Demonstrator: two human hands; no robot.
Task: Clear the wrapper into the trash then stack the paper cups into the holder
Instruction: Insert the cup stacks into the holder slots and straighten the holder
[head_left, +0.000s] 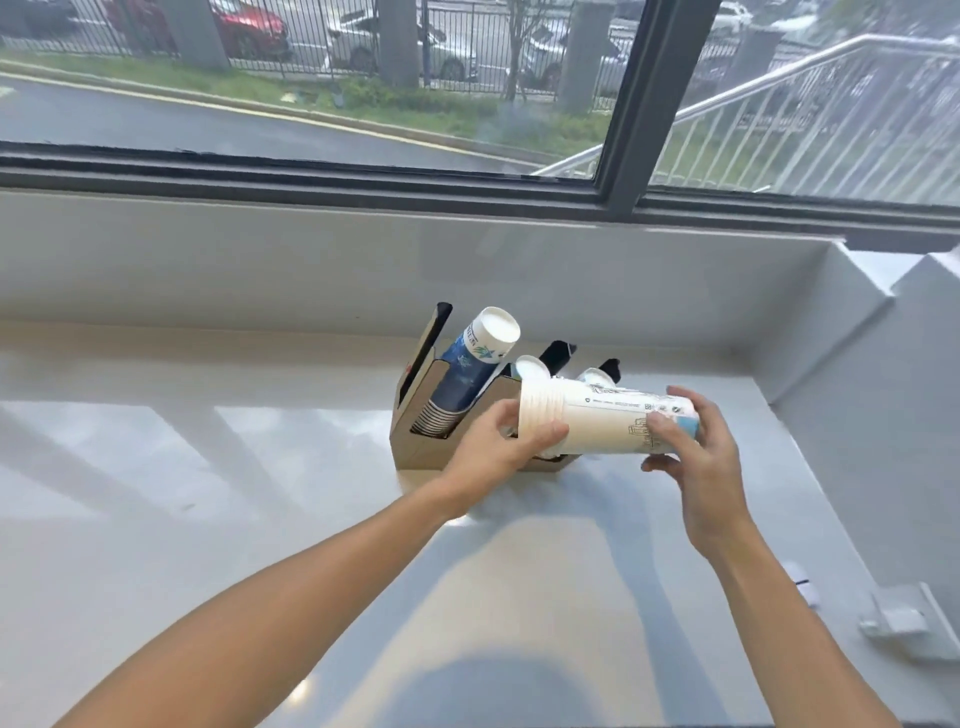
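Observation:
A stack of white paper cups (602, 423) lies sideways in the air just in front of the cardboard cup holder (415, 447). My left hand (498, 441) grips the stack's rim end on the left. My right hand (696, 457) holds its bottom end on the right. The holder stands on the white counter (260, 493) with slanted slots. Its left slot holds a stack of blue patterned cups (467, 374). White cups (532, 370) show in the middle slot and more white cups (595, 379) in the right slot, partly hidden by the held stack. No wrapper or trash bin is visible.
A window ledge (363, 249) runs behind the holder, with a large window above it. A white wall (857, 395) closes the counter on the right. A small white bracket (904, 623) sits at the lower right.

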